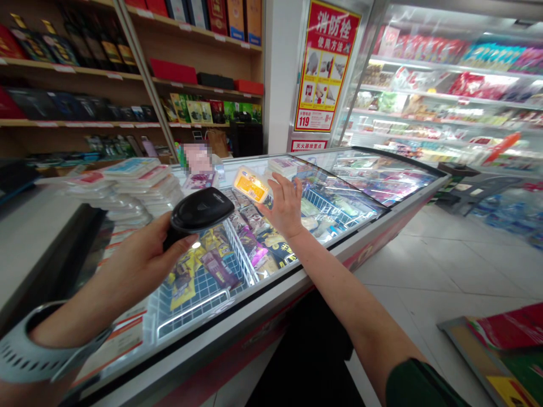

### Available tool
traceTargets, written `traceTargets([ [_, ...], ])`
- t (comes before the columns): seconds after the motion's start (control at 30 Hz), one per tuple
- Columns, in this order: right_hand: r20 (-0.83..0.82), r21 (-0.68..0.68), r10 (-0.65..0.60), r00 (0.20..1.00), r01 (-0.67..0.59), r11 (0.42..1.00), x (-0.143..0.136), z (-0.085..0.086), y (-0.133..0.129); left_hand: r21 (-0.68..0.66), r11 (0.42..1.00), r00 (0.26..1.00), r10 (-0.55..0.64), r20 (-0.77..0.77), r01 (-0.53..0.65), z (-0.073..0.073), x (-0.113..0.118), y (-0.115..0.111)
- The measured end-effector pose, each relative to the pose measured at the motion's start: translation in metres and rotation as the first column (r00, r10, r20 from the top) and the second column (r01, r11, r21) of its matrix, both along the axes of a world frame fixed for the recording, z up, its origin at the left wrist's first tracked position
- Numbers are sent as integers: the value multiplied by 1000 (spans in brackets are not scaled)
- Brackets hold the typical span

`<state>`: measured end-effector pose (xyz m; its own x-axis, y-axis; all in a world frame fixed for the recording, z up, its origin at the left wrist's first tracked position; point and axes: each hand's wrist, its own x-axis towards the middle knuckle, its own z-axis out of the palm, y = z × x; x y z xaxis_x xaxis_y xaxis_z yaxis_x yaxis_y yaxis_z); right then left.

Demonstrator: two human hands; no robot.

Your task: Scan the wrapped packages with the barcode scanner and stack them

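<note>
My left hand (146,257) is wrapped around a black handheld barcode scanner (202,209), its head pointing right over the freezer's glass top. To the right, a small clear pack with a yellow-orange label (251,185) is tilted, its right end between the thumb and forefinger of my right hand (286,202). The other fingers of that hand are curled loosely apart. Whether the pack touches the glass cannot be made out. Just behind my right hand lies a stack of pale flat packs (283,164).
Stacked clear packs (142,183) stand left on the chest freezer (326,265). Wire baskets inside hold wrapped ice creams (218,268). Bottle and box shelves (203,85) line the back. A lit display fridge (449,96) stands right. A low stand with red packs (504,339) is on the floor.
</note>
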<state>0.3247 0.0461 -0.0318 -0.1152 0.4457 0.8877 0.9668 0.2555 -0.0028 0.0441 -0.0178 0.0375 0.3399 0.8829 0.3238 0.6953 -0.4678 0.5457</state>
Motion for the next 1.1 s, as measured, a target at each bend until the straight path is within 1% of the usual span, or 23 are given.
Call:
traceTargets([
  [0.3, 9, -20, 2, 1000, -2, 1000, 0, 2, -3, -3, 1000, 1000, -1, -1, 1, 0, -2, 1],
  [0.57, -35, -53, 4, 999, -6, 999, -4, 2, -2, -41, 999, 999, -23, -34, 22, 0, 2, -1],
  [0.83, -9, 4, -3, 1000, 3, 1000, -8, 1, -3, -33, 999, 997, -16, -76, 13, -4, -1, 1],
  [0.97, 9, 20, -16, 1000, 16, 1000, -7, 1, -3, -15, 1000, 996, -7, -84, 6, -3, 1, -2],
  [1.1, -9, -5, 8, 1000, -8, 1000, -7, 2, -3, -18, 1000, 997, -1, -76, 0, 1, 3, -4],
])
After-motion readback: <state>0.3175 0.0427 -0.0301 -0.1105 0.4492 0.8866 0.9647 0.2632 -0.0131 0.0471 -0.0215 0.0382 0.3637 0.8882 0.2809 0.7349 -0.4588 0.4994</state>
